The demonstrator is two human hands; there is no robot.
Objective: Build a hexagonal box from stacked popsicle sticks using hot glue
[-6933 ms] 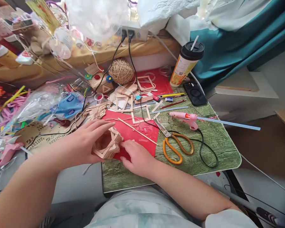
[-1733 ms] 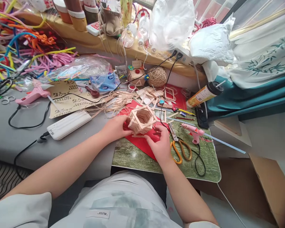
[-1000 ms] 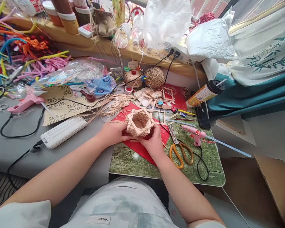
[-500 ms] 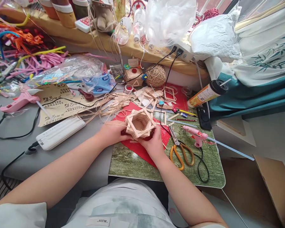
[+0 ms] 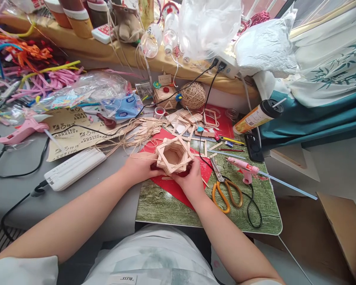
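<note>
Between my hands is a hollow star-shaped holder of stacked popsicle sticks [image 5: 184, 160], its opening facing up toward me. My left hand [image 5: 142, 165] grips its left side, thumb low at the front. On the right side, my right hand [image 5: 192, 180] is closed round it, the thumb near its lower edge. A strand of twine runs by my left fingers. Beneath the holder lies a red sheet [image 5: 178, 190] on the green wood-grain board [image 5: 163, 209].
Orange-handled scissors [image 5: 225, 190] and a pink glue gun [image 5: 245, 170] lie right of my hands. Loose sticks [image 5: 190, 116] and a twine ball [image 5: 193, 95] are behind. A white power strip [image 5: 75, 168] and another glue gun [image 5: 26, 128] are at left. A lidded cup [image 5: 258, 115] leans far right.
The view has shifted very slightly. Both hands keep hold of the stick holder, which is nearly in the same place.
</note>
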